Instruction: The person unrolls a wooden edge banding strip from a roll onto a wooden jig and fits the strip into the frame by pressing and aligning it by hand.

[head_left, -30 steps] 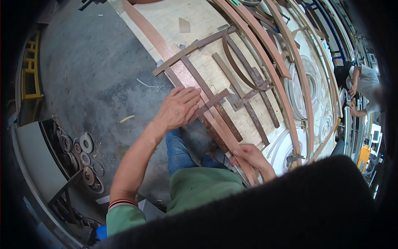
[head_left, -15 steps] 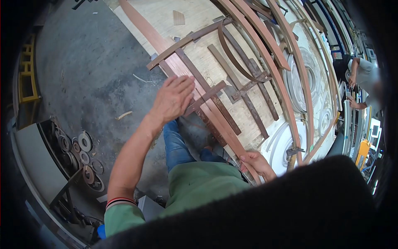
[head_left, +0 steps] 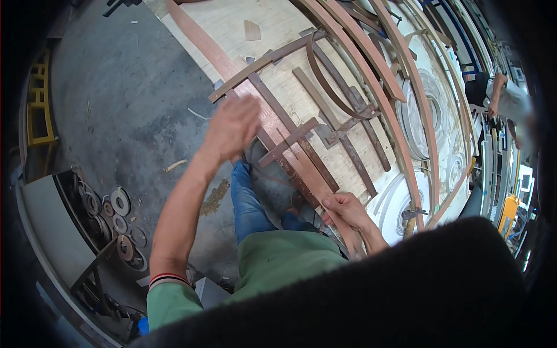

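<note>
Ahead of the right hand [head_left: 346,210], which pinches the strip [head_left: 313,180] between thumb and fingers, much appears laid beneath two bars [head_left: 289,141] along the surface [head_left: 279,46]; the held part lies outside them. Left hand [head_left: 232,129] blurred nearby, finger state unclear.

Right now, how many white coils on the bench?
3 visible: one large coil nearest the right hand; a second large coil farther up the bench; a small coil beside them. Curved wooden strips cross over; more may be hidden.
</note>
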`<action>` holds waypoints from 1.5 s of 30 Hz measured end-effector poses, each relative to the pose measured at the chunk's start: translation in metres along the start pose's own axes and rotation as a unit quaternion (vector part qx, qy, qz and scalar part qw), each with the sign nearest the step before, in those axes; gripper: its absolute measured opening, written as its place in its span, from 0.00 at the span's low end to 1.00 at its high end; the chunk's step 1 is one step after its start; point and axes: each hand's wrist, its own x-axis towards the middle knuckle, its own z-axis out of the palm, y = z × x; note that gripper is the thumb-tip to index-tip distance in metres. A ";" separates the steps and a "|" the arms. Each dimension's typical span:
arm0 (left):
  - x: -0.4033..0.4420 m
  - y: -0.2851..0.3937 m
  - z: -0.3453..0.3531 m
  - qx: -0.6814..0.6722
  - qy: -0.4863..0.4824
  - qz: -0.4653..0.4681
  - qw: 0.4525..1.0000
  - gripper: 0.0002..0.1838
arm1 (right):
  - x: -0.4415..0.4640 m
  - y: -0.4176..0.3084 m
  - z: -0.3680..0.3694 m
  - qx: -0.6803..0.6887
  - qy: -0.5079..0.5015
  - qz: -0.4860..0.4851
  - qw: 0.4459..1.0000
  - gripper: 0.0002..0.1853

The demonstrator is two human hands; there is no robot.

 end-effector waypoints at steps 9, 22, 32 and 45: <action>0.008 0.003 -0.006 0.023 0.000 -0.005 1.000 0.17 | -0.014 0.027 -0.012 0.038 0.012 -0.001 0.999 0.16; -0.012 0.049 0.008 -0.039 -0.017 0.004 0.999 0.19 | -0.047 0.056 -0.043 -0.044 0.006 -0.082 0.996 0.13; -0.012 0.056 -0.003 -0.008 -0.057 0.022 0.998 0.19 | 0.005 0.007 -0.012 -0.076 0.016 -0.098 0.992 0.16; 0.007 0.004 -0.008 0.062 0.025 0.016 0.998 0.18 | 0.029 0.020 -0.020 -0.045 0.008 -0.124 0.991 0.13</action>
